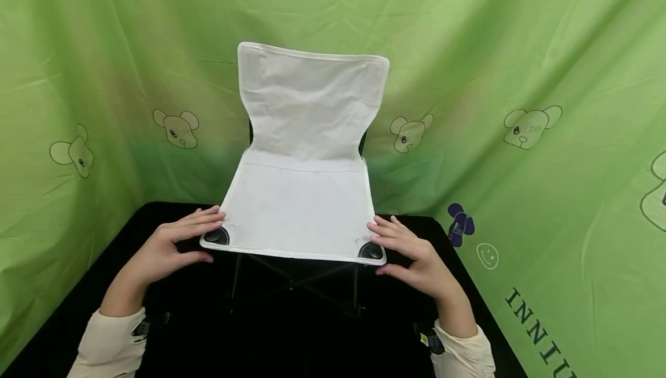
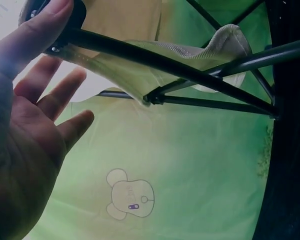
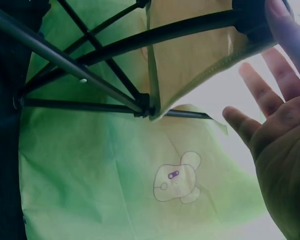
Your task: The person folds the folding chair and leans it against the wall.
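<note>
A small folding chair (image 1: 302,204) with a white fabric seat and backrest stands upright in the head view, its front edge toward me. Its thin dark crossed legs (image 2: 190,75) show from below in the left wrist view. At the seat's front left corner is my left hand (image 1: 169,245), fingers extended along the edge near a black corner patch (image 1: 216,236), thumb lower and apart. My right hand (image 1: 411,254) is placed likewise at the front right corner, near its black patch (image 1: 372,250). The fingers of both hands look straight and spread.
Beneath the chair is a black surface (image 1: 291,343). Green cloth (image 1: 447,66) printed with bear heads surrounds it at the back and both sides, close behind the backrest. Dark wrist devices (image 1: 434,341) sit at the cream sleeves (image 1: 463,355).
</note>
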Demonstrator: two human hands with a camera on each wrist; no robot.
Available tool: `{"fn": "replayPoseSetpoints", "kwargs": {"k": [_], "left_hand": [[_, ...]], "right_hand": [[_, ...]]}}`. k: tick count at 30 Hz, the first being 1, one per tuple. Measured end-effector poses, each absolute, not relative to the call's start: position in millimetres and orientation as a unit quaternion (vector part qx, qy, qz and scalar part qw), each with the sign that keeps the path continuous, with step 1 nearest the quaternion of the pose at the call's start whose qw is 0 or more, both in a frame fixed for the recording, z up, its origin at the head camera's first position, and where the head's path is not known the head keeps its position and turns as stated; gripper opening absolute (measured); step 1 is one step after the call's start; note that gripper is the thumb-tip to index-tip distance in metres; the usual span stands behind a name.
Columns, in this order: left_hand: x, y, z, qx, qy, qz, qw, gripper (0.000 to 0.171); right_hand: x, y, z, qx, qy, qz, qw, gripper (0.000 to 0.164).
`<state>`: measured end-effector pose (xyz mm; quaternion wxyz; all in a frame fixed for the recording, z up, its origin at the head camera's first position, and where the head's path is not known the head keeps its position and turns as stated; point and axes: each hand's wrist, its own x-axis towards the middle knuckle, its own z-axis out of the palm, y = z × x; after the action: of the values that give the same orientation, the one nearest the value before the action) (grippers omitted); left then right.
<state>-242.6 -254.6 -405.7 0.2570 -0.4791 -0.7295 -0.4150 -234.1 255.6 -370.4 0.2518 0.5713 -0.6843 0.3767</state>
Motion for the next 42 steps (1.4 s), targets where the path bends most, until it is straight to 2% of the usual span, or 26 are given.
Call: {"fn": "replayPoseSetpoints", "kwargs": {"k": [10,24,34,42], "left_hand": [[-245,-252,-405,-0.508,-0.7,-0.424,0.266,0.066],[-244,-255,-399,-0.524,-0.677,-0.455,0.245,0.061],[-246,-249,-398,-0.525,-0.673,-0.44,0.28,0.06],[-244,-241,-398,-0.504,-0.681,-0.435,0.305,0.06]], "right_hand": [[-246,253,-382,0.594,-0.669,0.37,0.249,0.045],[-243,247,-375,0.612,-0.642,0.409,0.213,0.048],[-246,247,-379,0.621,-0.625,0.427,0.204,0.047],[-244,247,-377,0.612,-0.63,0.425,0.219,0.042]]}}
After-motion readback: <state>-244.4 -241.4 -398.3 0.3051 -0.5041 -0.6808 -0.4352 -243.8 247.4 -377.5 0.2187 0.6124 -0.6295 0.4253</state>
